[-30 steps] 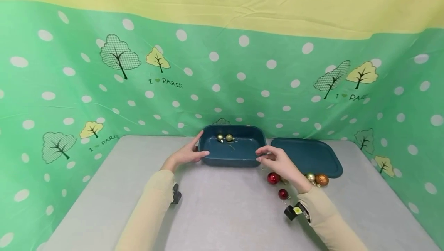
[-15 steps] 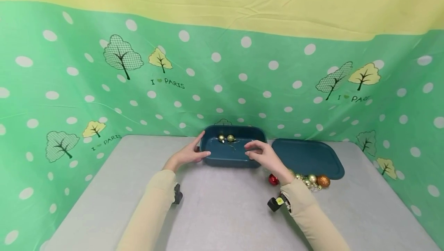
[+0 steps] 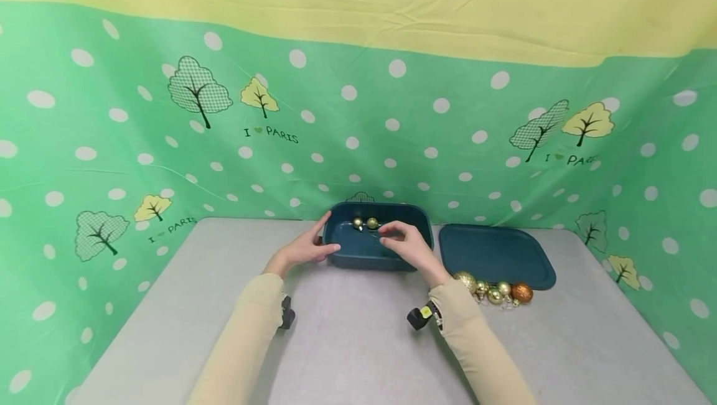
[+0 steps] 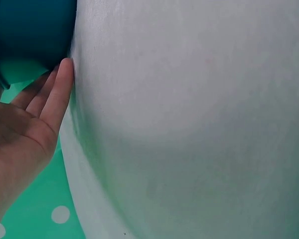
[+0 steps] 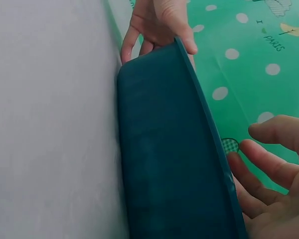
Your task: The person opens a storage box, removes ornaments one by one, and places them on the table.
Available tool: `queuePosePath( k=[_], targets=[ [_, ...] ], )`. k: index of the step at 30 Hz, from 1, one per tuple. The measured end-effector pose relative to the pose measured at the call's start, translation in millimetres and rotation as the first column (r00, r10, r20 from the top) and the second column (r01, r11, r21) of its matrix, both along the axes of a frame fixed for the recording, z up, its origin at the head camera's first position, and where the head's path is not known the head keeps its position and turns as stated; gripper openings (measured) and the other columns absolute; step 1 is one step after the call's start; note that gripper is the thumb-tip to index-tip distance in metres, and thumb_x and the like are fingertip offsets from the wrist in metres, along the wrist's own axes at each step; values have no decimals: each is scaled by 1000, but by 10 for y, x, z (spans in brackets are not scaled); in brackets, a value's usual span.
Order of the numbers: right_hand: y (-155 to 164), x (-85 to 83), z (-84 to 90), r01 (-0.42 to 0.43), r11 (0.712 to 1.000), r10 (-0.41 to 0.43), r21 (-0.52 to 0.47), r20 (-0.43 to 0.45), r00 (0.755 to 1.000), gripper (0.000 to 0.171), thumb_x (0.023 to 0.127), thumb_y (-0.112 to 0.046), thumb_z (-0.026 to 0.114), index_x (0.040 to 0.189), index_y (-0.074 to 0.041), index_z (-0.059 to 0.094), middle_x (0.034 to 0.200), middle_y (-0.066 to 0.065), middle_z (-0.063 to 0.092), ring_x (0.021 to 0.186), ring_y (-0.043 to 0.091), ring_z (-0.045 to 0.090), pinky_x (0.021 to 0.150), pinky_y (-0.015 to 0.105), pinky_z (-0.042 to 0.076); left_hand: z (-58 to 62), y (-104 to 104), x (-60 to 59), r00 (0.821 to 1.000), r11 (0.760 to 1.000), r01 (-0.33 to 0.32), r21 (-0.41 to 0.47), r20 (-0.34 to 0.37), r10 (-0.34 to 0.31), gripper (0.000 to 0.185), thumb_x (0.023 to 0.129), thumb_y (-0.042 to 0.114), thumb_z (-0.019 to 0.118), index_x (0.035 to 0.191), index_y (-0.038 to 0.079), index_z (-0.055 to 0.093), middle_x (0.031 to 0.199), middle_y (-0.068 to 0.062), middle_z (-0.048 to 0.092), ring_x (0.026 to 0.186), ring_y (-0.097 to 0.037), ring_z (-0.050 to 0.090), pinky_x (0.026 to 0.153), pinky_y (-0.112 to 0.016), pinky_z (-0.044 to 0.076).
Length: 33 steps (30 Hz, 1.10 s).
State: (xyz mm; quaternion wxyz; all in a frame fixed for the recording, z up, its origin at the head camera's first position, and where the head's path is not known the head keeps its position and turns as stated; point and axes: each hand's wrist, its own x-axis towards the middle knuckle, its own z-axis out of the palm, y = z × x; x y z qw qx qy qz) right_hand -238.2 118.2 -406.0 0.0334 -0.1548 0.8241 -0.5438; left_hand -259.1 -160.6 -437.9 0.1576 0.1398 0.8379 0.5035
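I see my left hand (image 3: 305,248) holding the left end of the deep teal plastic rectangular box (image 3: 358,254), thumb hooked over its rim and fingers curled against the outer wall, as the right wrist view shows. The box sits on the grey bench (image 3: 347,343) near the back edge, close to the green dotted backdrop (image 3: 112,144). My right hand (image 3: 404,242) hovers above the open box with its fingers loosely spread and relaxed, gripping nothing that I can make out. Inside the box, two small shiny gold ball ornaments (image 3: 365,223) lie by the far wall. The flat teal lid (image 3: 495,256) rests on the bench just right of the box, and a cluster of gold and orange glittery baubles (image 3: 495,290) lies along its front edge.
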Motion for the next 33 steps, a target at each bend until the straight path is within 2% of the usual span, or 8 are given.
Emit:
queuePosePath(
  k=[5, 8, 12, 19, 25, 27, 30, 33],
  targets=[
    [-99, -76, -1, 2, 999, 1, -36, 65, 998, 25, 91, -7, 64, 114, 3, 64, 116, 18, 62, 98, 27, 63, 87, 45, 50, 35, -6, 16, 1000, 999, 9, 35, 19, -10, 96, 92, 26, 69, 157, 21, -2, 119, -30, 53, 81, -42, 59, 77, -53, 51],
    [-149, -141, -20, 3, 999, 1, -54, 84, 996, 24, 91, -7, 64, 113, 3, 64, 116, 18, 62, 97, 25, 61, 88, 48, 50, 158, 9, 85, 999, 999, 15, 49, 34, -16, 96, 92, 23, 69, 157, 17, -2, 111, -27, 56, 83, -47, 57, 79, -56, 49],
    [-198, -226, -38, -8, 996, 17, -84, 103, 995, 27, 91, -4, 63, 116, 7, 62, 120, 21, 61, 98, 27, 60, 88, 50, 49, 279, 30, 161, 999, 999, 20, 37, 26, -21, 94, 92, 22, 68, 156, 13, 0, 90, -18, 59, 83, -45, 57, 78, -54, 50],
    [-233, -321, -28, -32, 995, 42, -92, 119, 992, 27, 93, -2, 60, 117, 11, 59, 117, 25, 60, 100, 34, 61, 88, 50, 49, 26, -3, 18, 1000, 1000, 0, 10, -14, 0, 96, 91, 29, 69, 157, 23, -1, 83, -11, 57, 71, -27, 57, 67, -39, 51],
    [-254, -477, -122, 28, 999, -24, -33, 120, 993, 22, 92, -3, 62, 111, 7, 64, 113, 21, 64, 94, 28, 61, 85, 47, 50, 3, 13, -14, 1000, 1000, 0, -10, -6, 0, 95, 91, 29, 69, 157, 25, 0, 85, -11, 57, 68, -21, 56, 67, -36, 51],
    [-268, -509, -129, 45, 999, -44, -5, 110, 993, 20, 91, -5, 63, 109, 4, 65, 111, 18, 64, 92, 26, 61, 82, 43, 51, 3, 15, -16, 1000, 1000, -2, -18, -4, 2, 95, 91, 29, 69, 157, 26, 0, 90, -14, 59, 70, -19, 57, 68, -34, 51],
    [-289, -549, -137, 62, 998, -64, 22, 87, 994, 19, 91, -7, 65, 108, 2, 66, 108, 14, 65, 92, 26, 60, 81, 42, 51, 14, 8, -2, 1000, 1000, -9, -9, 2, 9, 95, 91, 29, 69, 157, 25, 1, 111, -24, 57, 71, -19, 57, 69, -34, 52],
    [-309, -579, -156, 107, 994, -109, 35, 54, 993, 20, 90, -8, 66, 108, 2, 66, 105, 13, 65, 95, 28, 60, 83, 42, 50, 26, -6, 9, 1000, 1000, -14, -1, 8, 14, 95, 91, 29, 70, 157, 24, 1, 137, -29, 41, 74, -19, 58, 69, -33, 52]
  ],
)
